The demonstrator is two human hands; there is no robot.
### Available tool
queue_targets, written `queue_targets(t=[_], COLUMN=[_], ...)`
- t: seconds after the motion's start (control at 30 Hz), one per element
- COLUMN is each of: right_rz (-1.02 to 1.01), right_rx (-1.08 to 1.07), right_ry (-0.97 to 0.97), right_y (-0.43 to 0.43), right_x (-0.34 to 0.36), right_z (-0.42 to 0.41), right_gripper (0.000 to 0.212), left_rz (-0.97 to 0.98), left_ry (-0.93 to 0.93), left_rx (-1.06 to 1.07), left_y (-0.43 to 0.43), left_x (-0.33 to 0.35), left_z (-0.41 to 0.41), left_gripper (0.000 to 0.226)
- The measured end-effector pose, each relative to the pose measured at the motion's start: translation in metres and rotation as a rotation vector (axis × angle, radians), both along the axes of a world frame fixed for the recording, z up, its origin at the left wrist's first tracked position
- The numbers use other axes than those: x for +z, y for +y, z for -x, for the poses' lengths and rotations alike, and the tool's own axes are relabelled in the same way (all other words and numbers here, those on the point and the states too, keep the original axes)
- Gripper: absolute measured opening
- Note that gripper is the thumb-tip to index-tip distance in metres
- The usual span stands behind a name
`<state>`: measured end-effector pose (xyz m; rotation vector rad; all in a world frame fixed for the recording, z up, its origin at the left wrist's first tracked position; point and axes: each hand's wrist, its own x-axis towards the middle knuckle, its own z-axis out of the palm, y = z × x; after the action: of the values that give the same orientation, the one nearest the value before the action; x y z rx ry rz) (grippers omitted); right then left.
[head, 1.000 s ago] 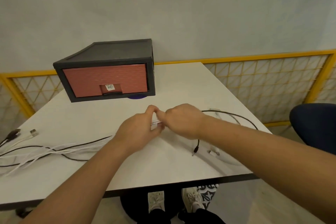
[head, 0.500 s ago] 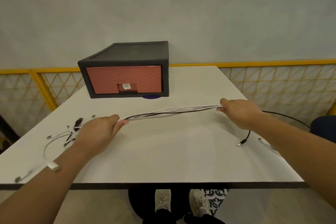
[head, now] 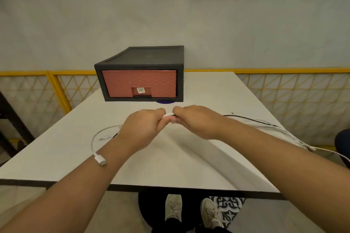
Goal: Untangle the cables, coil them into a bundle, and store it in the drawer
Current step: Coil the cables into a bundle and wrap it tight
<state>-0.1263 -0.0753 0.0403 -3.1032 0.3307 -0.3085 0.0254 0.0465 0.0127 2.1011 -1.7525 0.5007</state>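
Cables (head: 168, 115): one bunch, white plus at least one black, exact count unclear. Pinched between both hands; strands trail right of the right hand, one white loop lies left of the left hand.
Left hand (head: 141, 130): one, curled, pinching the bunch.
Right hand (head: 197, 121): one, likewise pinching.
Drawer (head: 139, 83): one, red, closed, beyond the hands.
Table (head: 170, 161): one, white, beneath the hands.
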Motion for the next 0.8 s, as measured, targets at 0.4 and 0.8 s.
queue_targets(t=[0.4,0.8], right_rz=[0.229,0.047], right_rx=[-0.233,-0.388], right_ry=[0.080,-0.095], right_y=[-0.077,-0.078], right_x=[0.024,0.032], right_z=[0.061,0.062], right_gripper=[0.032,0.025], left_rz=[-0.053,0.363], left_ry=[0.515,1.332], left_rx=[0.068,-0.051], left_y=[0.038,-0.003], left_x=[-0.010,0.006], left_z=[-0.032,0.018], left_gripper=[0.046,0.044])
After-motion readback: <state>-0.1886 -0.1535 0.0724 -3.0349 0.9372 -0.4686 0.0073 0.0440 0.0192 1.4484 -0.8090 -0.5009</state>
